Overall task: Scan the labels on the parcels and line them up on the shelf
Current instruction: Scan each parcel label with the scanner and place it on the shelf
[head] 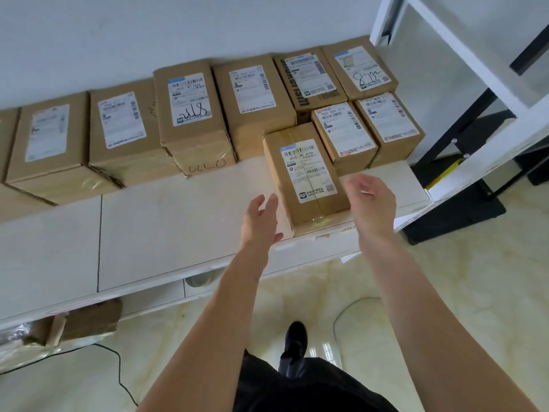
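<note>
Both hands flank the front parcel, fingers loose and holding nothing.

I see my left hand (261,217) and right hand (370,200) either side of the taped cardboard parcel (307,176), right of centre, at the white shelf (166,230) front edge. It looks stiff, probably light; the tape may be slick, so I'd grip the long side faces. More labelled boxes (190,114) line the wall across the upper frame; glossy tiled floor (341,298) below.
</note>
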